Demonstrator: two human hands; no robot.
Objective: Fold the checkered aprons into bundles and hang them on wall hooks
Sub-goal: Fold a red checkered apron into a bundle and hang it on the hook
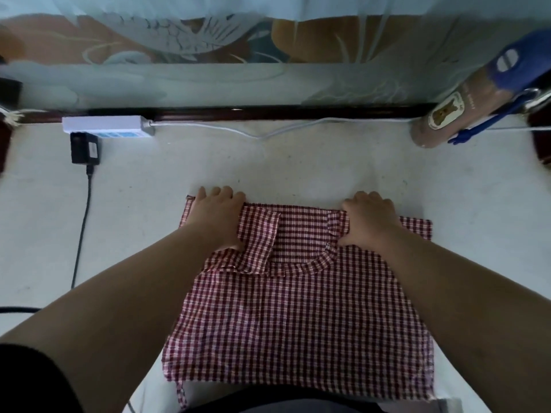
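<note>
Table point(298, 162): pale top, and I take it as my reference for all positions.

Apron point(298, 317): red check, lying flat at the table's near edge, centred in front of the person. Its upper part is doubled down towards the near edge, so the far side of the cloth is a straight fold. I judge this to be an early fold. No bundle is formed and no wall hook is in view.

Left hand point(216, 223) and right hand point(371, 222): set well apart, one at each end of that far fold. On both, the fingers bend over the fold and the thumb lies on the cloth. I read both as gripping the apron. The wide spacing would keep the fold line taut and square. The fingertips are hidden.

Bottle point(465, 105): tan with a blue top, at the table's far right corner, well apart from the apron.

Strip point(104, 126): white, at the table's far left edge, its lead running along that edge.

Adapter point(85, 147): black, just nearer than the strip, with its cable trailing towards the near left.
</note>
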